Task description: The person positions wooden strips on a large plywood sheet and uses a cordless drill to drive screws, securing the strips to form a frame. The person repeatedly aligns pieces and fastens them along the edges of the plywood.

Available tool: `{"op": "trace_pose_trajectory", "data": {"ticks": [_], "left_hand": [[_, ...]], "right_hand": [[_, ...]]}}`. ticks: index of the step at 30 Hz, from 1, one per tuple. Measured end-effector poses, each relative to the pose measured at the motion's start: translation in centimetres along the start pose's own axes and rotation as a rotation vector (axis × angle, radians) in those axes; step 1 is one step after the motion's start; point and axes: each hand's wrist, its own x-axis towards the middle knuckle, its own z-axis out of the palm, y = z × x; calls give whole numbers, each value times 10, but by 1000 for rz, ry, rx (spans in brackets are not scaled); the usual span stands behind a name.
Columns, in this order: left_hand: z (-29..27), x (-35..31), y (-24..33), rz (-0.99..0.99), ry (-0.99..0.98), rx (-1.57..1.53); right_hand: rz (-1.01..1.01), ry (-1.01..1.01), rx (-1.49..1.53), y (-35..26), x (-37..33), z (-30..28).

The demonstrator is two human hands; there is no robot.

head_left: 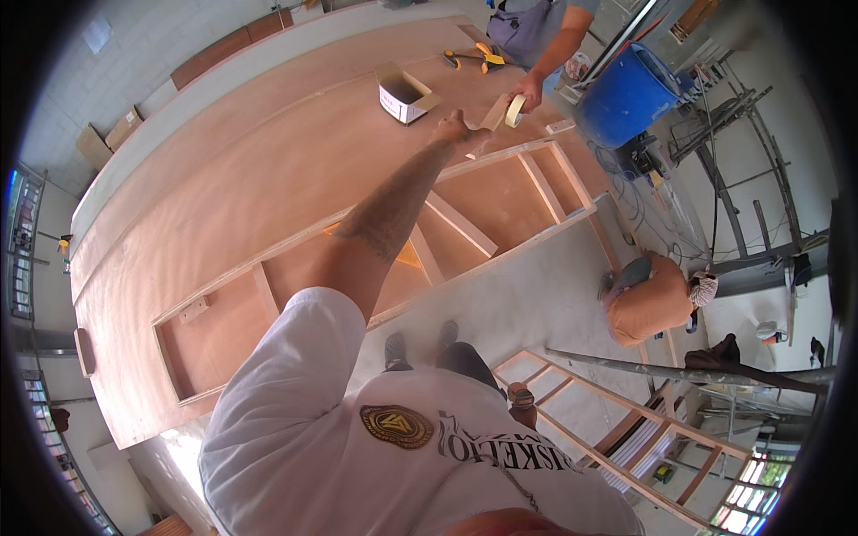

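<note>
My left arm stretches across the large wooden panel (268, 156). At its end my left hand (460, 132) is closed on a short flat piece of wood (485, 127). Another person's hand (529, 89) meets the far end of that piece and has a roll of pale tape (515, 111). Low beside my body, my right hand (522, 397) looks curled; whatever is in it, if anything, I cannot make out. Under my left arm lies a long wooden frame (268, 290) with crosspieces and one slanted loose strip (460, 223).
An open cardboard box (404, 96) and yellow-black clamps (483, 59) sit on the panel. A blue barrel (628, 94) stands at far right. Someone in orange (652, 299) crouches on the right. Another slatted frame (585, 438) and a metal pole (643, 362) are at lower right.
</note>
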Motion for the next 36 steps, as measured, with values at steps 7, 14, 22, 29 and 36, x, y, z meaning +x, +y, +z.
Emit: {"op": "trace_pose_trajectory", "data": {"ticks": [7, 14, 22, 29, 36], "left_hand": [[87, 27, -26, -68, -9, -205], [32, -74, -59, 35, 15, -82], [-78, -398, -157, -547, 278, -176], [-51, -645, -181, -990, 978, -451], [-40, -811, -260, -1052, 1245, -182]], "right_hand": [[-209, -92, -207, -64, 122, -50], [-333, -2, -423, -145, 258, -116], [-679, -193, -600, -249, 266, -49], [-924, -672, -873, -311, 155, 93], [-1010, -833, -1057, -322, 0, 228]]}}
